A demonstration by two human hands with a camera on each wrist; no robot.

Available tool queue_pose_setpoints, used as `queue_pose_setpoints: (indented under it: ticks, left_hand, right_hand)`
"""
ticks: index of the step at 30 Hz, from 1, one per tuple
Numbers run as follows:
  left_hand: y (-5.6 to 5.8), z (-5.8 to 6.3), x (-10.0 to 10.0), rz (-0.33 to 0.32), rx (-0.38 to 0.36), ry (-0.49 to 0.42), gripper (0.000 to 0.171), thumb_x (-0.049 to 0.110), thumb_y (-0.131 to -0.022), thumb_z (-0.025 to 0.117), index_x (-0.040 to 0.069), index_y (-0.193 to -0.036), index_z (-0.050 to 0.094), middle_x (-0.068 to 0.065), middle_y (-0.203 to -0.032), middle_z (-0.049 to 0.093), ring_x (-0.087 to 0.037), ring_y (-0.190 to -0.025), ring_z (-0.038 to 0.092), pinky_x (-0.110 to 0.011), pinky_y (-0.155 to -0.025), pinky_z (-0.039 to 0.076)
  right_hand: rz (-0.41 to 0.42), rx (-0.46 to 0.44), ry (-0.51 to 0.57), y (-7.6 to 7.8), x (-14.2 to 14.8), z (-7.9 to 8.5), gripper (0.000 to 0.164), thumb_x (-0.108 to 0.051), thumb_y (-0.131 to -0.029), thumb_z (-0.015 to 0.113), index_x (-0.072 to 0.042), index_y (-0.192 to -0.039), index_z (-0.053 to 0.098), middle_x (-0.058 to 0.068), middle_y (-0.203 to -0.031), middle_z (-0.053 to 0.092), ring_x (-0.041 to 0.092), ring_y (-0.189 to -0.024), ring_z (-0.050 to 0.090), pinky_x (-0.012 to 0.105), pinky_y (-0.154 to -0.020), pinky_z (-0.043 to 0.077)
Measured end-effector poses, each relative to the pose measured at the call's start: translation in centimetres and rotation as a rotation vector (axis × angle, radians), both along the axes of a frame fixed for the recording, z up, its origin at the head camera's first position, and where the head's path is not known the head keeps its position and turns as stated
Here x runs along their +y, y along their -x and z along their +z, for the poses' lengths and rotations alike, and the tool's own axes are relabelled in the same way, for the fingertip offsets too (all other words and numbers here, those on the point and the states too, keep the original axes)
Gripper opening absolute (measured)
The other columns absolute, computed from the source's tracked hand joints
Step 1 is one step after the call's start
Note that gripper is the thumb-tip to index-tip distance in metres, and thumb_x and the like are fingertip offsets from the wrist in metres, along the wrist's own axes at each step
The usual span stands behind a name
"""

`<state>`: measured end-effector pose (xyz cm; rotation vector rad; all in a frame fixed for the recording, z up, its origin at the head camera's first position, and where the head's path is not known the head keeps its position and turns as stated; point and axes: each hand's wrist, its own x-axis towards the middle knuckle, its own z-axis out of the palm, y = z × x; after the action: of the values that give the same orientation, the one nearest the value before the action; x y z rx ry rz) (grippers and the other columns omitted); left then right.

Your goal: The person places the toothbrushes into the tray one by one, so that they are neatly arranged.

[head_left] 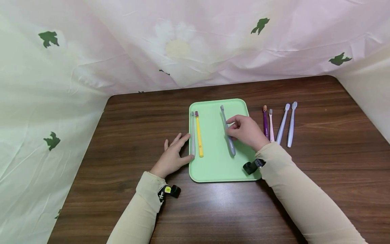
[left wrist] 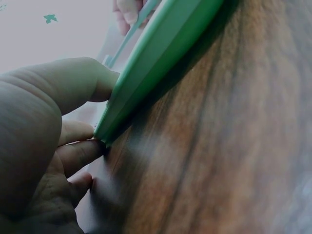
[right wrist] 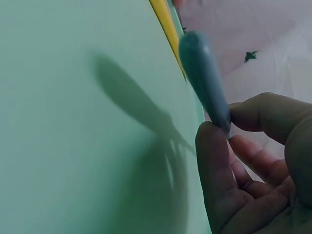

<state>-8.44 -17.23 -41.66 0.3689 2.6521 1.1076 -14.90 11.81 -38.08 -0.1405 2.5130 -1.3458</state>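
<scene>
My right hand [head_left: 247,131] pinches a blue-grey toothbrush [head_left: 231,147] between thumb and fingers, over the right half of a light green tray [head_left: 214,171]. In the right wrist view the brush's thick handle end [right wrist: 201,68] is off the tray floor and casts a shadow on it. My left hand [head_left: 171,158] rests at the tray's left edge with fingers spread, the thumb and fingertips touching the rim in the left wrist view. Inside the tray, along that edge, lie a grey toothbrush [head_left: 193,135] and a yellow toothbrush [head_left: 199,137], side by side with heads away from me.
Right of the tray, on the dark wooden table [head_left: 137,125], lie a purple toothbrush [head_left: 265,122], a pink toothbrush [head_left: 271,123] and two pale blue toothbrushes, one being the rightmost toothbrush [head_left: 291,128]. My right forearm partly covers their near ends. A patterned curtain [head_left: 201,64] hangs behind the table.
</scene>
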Motion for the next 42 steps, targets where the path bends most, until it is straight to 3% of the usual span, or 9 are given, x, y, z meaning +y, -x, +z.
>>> queue_pose_setpoints:
  ticks: [22,42]
  left_hand:
    - [0.1,-0.1,0.0,-0.012,0.012,-0.003,0.079,0.028,-0.092,0.074,0.014,-0.158,0.034,-0.001,-0.161,0.035,-0.02,-0.154,0.013,-0.056,-0.117,-0.015]
    - [0.1,0.2,-0.2,-0.017,0.007,-0.015,0.079,0.027,-0.092,0.074,0.015,-0.158,0.034,0.0,-0.161,0.035,-0.02,-0.154,0.013,-0.057,-0.117,-0.016]
  right_hand:
    - [0.028,-0.034,0.039,0.8,-4.1,-1.0,0.033,-0.01,-0.089,0.073,-0.001,-0.12,0.064,0.01,-0.088,0.069,0.017,-0.066,0.066,0.03,-0.067,0.054]
    - [0.055,-0.021,-0.047,1.3,-6.5,-1.1,0.035,-0.017,-0.09,0.073,-0.006,-0.121,0.063,0.008,-0.091,0.069,0.018,-0.07,0.068,0.032,-0.07,0.051]
